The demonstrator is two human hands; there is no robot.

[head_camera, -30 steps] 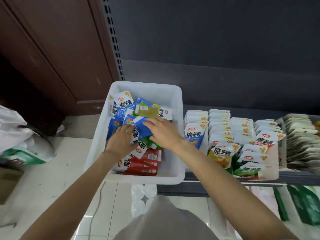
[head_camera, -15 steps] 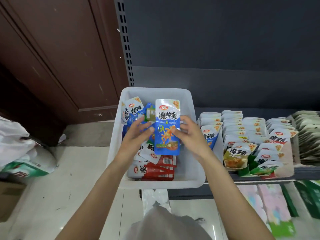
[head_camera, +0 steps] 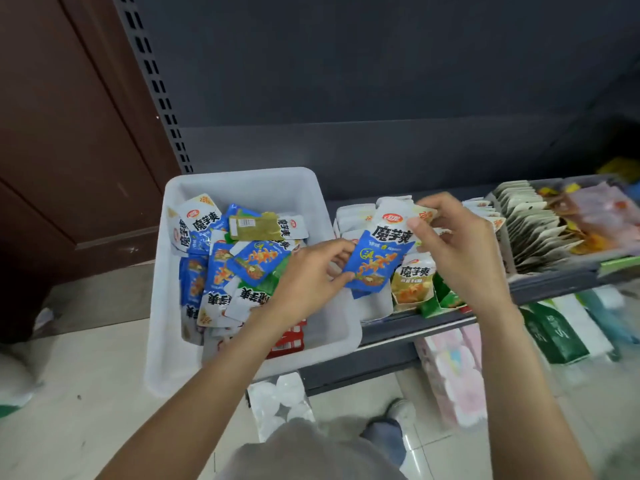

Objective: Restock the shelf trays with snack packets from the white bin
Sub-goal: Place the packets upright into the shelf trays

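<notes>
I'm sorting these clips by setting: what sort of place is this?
Most likely a small shop aisle: a dark metal shelf with slotted uprights, trays of snack packets lined up for sale, and more packaged goods on the shelf below.

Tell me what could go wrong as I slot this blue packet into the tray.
The blue packet is pinched only at its edges by the left hand and right hand, so it might slip. The shelf tray looks packed, so pushing in could knock out front packets. The white bin overhangs the shelf and might tip.
</notes>
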